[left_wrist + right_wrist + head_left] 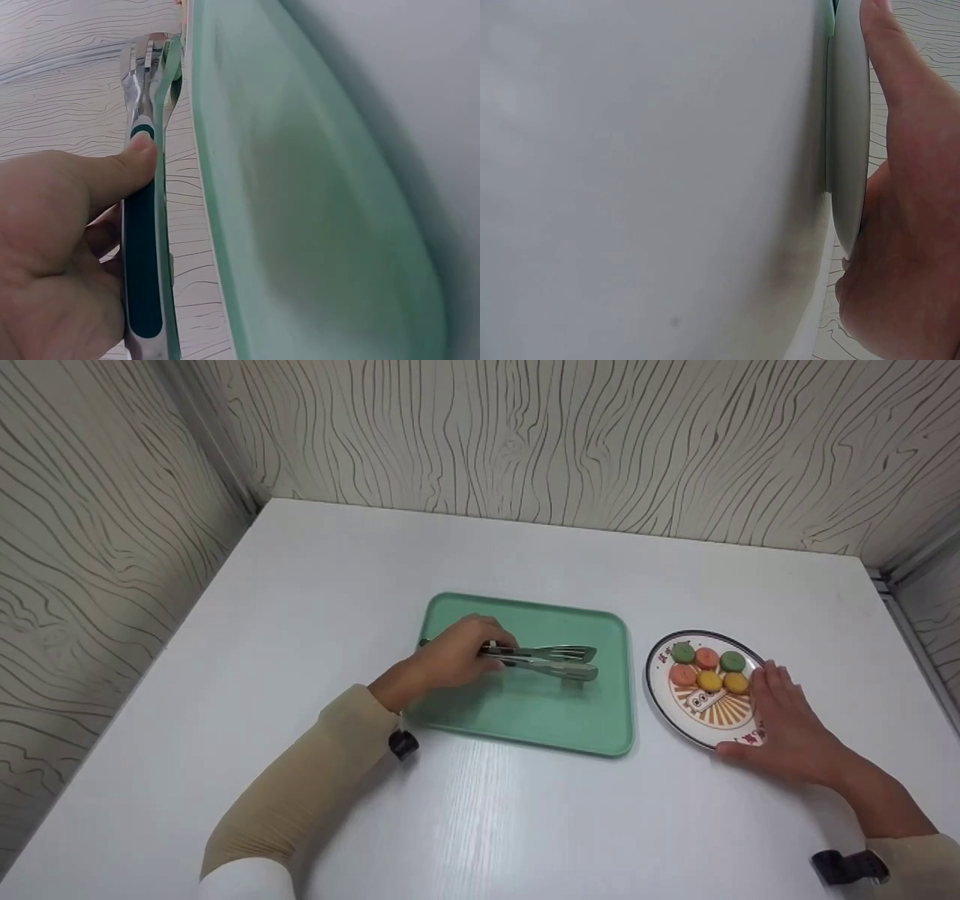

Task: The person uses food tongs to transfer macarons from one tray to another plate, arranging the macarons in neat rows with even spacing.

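My left hand grips metal serving tongs by the handles, above the green tray. In the left wrist view, the thumb presses along a dark teal strip on the tongs. The slotted tips point right and stand a little apart, with nothing seen between them. My right hand rests against the right rim of a round patterned plate, fingers mostly straight. In the right wrist view, the plate shows edge-on beside the thumb. Green, pink and yellow macarons lie in two rows on the plate.
The tray and plate stand side by side on a white table, a narrow gap between them. Pale wood-grain panels rise behind the table and at both sides.
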The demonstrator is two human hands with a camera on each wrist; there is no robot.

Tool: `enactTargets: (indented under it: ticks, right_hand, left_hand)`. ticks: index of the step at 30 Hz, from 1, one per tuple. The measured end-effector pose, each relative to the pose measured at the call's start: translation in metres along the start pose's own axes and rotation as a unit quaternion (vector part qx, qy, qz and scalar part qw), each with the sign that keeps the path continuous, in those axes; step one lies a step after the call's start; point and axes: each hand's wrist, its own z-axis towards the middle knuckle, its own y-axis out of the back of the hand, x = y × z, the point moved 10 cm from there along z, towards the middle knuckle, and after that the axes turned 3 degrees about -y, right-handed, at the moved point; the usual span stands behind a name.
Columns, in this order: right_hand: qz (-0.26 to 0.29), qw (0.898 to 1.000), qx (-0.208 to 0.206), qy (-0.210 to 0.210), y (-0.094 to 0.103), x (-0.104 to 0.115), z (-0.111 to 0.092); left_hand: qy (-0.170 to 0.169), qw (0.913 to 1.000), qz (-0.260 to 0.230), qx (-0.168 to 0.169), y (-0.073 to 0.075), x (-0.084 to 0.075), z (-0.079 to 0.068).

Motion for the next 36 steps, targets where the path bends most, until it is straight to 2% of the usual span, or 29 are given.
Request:
enactTargets:
  ticks: [15,22,36]
  right_hand:
    - [-0.009,1.0,-0.004,0.004,0.0,0.001,0.0]
    - [-0.004,1.0,-0.001,-0.003,0.0,0.001,0.0]
    - [-0.009,1.0,-0.012,0.011,0.002,0.002,0.0]
  left_hand:
    - [0.002,0.9999,0.012,0.009,-0.003,-0.013,0.018]
    - [0.013,0.9997,-0.008,0.017,-0.006,-0.019,0.024]
    - [-0.014,0.9997,-0.009,0.02,-0.019,-0.034,0.05]
